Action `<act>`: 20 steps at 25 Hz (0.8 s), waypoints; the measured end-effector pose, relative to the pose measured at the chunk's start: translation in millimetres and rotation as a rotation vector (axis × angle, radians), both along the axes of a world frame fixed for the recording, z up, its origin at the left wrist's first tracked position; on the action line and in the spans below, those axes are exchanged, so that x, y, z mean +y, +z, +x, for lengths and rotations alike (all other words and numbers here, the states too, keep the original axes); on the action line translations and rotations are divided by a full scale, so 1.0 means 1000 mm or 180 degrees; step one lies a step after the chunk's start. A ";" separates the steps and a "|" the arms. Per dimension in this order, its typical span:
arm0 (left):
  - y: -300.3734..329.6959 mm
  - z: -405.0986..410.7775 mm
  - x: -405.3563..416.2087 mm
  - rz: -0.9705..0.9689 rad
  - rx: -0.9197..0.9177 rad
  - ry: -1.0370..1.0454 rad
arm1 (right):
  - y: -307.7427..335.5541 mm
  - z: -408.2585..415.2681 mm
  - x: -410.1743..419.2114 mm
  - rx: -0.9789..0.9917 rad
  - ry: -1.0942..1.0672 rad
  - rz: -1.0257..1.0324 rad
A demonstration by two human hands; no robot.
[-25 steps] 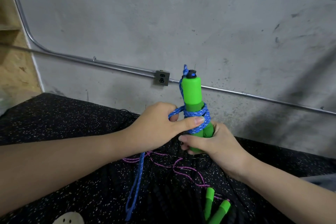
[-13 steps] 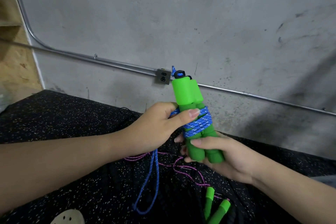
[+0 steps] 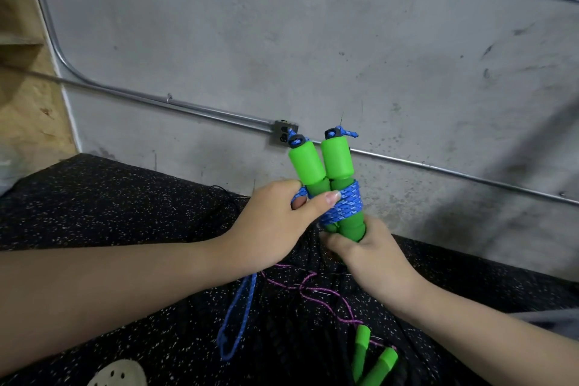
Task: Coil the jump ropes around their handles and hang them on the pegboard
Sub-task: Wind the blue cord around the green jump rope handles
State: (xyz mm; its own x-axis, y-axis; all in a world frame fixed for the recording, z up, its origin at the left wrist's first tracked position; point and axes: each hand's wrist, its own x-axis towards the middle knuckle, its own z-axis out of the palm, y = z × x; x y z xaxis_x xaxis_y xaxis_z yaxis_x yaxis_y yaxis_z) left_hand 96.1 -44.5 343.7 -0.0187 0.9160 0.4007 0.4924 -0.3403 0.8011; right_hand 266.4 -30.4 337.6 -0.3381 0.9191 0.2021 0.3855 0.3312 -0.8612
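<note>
2 bright green foam jump-rope handles [image 3: 329,178] held upright above speckled black rubber flooring [image 3: 125,216].

Right hand [image 3: 372,255] clamped around handle bases; left hand [image 3: 275,226] pinching blue braided rope [image 3: 344,204] against wound coils, loose loop dangling below.

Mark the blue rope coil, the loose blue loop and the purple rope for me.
blue rope coil [image 3: 344,204], head view, middle of the wraps.
loose blue loop [image 3: 233,327], head view, hanging strands.
purple rope [image 3: 316,291], head view, strand on the floor.

Four green handles [image 3: 336,160], two ropes [image 3: 343,205], two hands [image 3: 275,226]
</note>
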 end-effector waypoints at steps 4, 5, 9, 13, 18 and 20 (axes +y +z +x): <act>0.001 0.004 -0.004 -0.0233 -0.0118 0.0118 | -0.005 -0.005 -0.001 -0.0883 -0.0141 0.0689; 0.001 0.004 -0.003 -0.0248 -0.0131 0.0162 | -0.006 -0.006 -0.003 -0.1209 -0.0146 0.0816; 0.006 -0.001 0.002 -0.0194 -0.0240 0.0029 | 0.003 0.000 -0.005 -0.1221 0.0027 0.0803; 0.013 -0.007 -0.004 -0.0101 -0.0279 -0.0807 | 0.019 0.013 -0.001 -0.0120 0.1156 -0.0852; 0.015 -0.003 -0.004 -0.0383 -0.0160 -0.0727 | 0.010 0.009 0.004 0.0403 0.0440 -0.0229; 0.008 -0.004 0.004 -0.0359 0.0061 -0.0657 | 0.007 0.008 0.007 0.0570 0.0312 -0.0232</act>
